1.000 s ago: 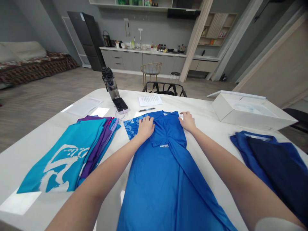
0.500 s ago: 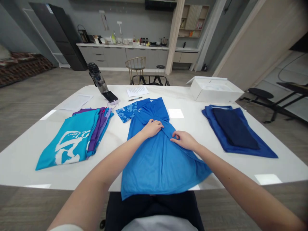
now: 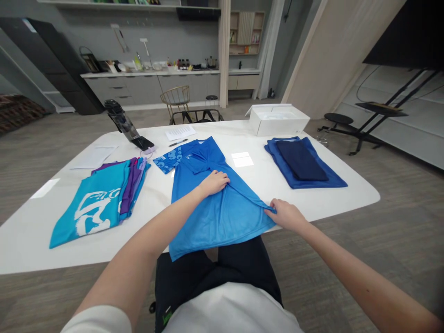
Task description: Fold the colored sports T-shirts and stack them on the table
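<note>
Right hand (image 3: 286,213) is pinching the side edge of a blue short-sleeved shirt (image 3: 197,217) near its hem, thumb and fingers nearly closed, probably for drawing that edge taut. Left hand (image 3: 215,182) is resting mid-shirt, fingers loosely curled, likely anchoring the cloth against the pull; can't tell whether it's pinching any. Shirt is lying along the near edge of the white table (image 3: 256,178), collar pointing toward the far edge, one patterned sleeve spreading left, bottom hem overhanging the near edge, probably keeping it within easy reach. Toward the left end, a teal garment with white lettering (image 3: 100,199) is lying over purple ones, seemingly keeping them grouped. Near the right corner, a folded navy cloth (image 3: 301,159) is sitting on a larger blue garment (image 3: 333,180), apart from the shirt, presumably leaving working room. An open white cardboard box (image 3: 279,125) is standing by the far edge, out of the hands' way.
</note>
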`<move>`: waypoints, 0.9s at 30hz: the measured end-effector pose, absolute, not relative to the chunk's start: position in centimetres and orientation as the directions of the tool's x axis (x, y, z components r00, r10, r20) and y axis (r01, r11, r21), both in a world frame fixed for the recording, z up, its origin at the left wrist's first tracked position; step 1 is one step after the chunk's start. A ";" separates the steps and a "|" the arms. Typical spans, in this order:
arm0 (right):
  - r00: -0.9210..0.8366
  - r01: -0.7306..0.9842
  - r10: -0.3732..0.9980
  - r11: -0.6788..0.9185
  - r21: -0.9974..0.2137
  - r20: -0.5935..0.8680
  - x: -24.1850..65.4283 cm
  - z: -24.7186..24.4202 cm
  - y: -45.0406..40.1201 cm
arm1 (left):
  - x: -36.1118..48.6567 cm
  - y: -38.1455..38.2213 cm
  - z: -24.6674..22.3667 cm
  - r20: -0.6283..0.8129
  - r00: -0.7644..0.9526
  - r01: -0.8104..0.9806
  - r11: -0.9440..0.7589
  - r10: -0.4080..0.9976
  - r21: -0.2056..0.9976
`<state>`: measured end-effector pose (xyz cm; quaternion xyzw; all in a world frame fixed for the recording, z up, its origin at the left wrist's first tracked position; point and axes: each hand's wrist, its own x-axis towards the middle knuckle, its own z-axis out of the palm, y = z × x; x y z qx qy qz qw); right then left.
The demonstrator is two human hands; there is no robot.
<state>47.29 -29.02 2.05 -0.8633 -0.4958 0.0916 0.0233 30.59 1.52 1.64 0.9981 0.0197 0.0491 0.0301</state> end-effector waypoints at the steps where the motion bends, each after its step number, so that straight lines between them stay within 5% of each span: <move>1: 0.488 0.856 0.858 -0.506 -0.108 -0.159 47.2 2.2 -29.4 | 30.7 1.3 1.7 0.096 0.995 0.028 -0.998 0.034 0.057; 9: 0.527 0.813 0.845 -0.533 -0.235 -0.092 44.8 3.8 -31.7 | 31.0 -0.2 1.8 0.115 0.990 0.081 -0.997 0.079 -0.013; 14: 0.395 0.869 0.913 -0.337 -0.362 0.100 41.5 5.3 -33.5 | 29.1 0.3 3.7 0.197 0.973 0.118 -0.993 0.118 0.012; 18: 0.177 0.943 0.965 -0.110 -0.315 0.192 38.3 5.6 -33.6 | 26.3 1.2 4.5 0.175 0.973 0.145 -0.989 0.149 0.036; 23: -0.110 0.972 0.988 0.129 -0.194 0.108 35.5 3.1 -32.4 | 23.2 1.5 3.2 0.078 0.985 0.149 -0.988 0.152 0.046; 27: -0.142 0.957 0.982 0.168 -0.237 0.124 34.4 1.8 -31.6 | 22.3 1.9 2.9 0.162 0.970 0.180 -0.983 0.182 0.028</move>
